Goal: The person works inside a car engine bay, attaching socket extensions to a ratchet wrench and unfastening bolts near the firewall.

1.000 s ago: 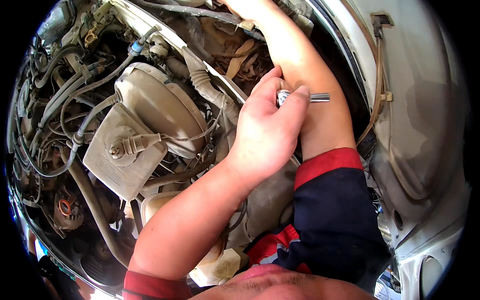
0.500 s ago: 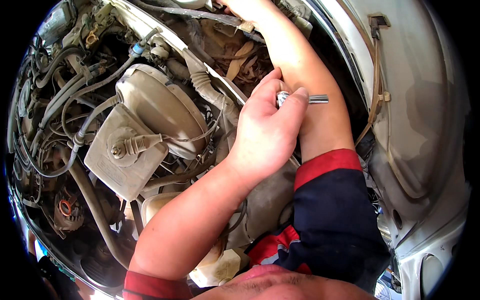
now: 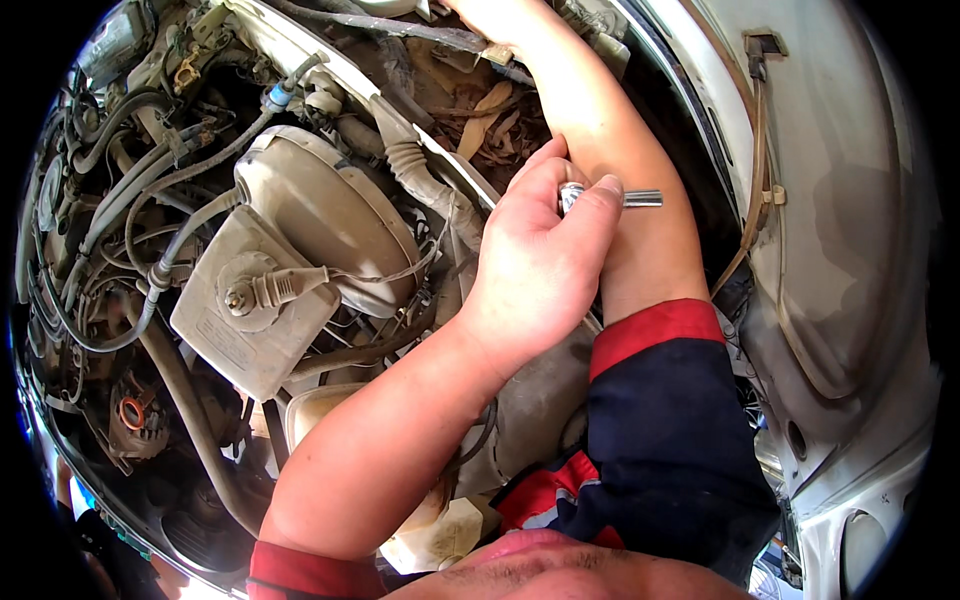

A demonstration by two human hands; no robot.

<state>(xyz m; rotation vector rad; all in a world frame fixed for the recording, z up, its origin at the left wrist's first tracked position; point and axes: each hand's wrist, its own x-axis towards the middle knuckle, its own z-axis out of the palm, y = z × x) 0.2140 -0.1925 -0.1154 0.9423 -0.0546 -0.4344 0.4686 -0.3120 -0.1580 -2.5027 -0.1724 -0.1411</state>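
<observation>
My left hand [image 3: 545, 240] is closed around a shiny chrome socket tool [image 3: 642, 198]. Its cylindrical end sticks out to the right past my thumb, and a rounded metal part shows between thumb and fingers. This hand lies over my right forearm, apparently close to it or touching. My right arm stretches away to the top of the view, where my right hand [image 3: 492, 18] is cut off by the edge. Its fingers are mostly out of sight near a pale round part [image 3: 392, 6], so its grip is hidden. Below that wrist runs a dark wiper-like bar [image 3: 420, 32].
Dry leaves [image 3: 495, 125] lie in the recess below the bar. To the left are a dusty brake booster [image 3: 335, 215], a boxy beige cover [image 3: 250, 325], a corrugated hose [image 3: 425, 180] and tangled engine hoses [image 3: 110, 220]. The raised hood [image 3: 840, 200] flanks my right side.
My left hand with the chrome socket tool has shifted very slightly to the right. Both arms otherwise keep the same pose.
</observation>
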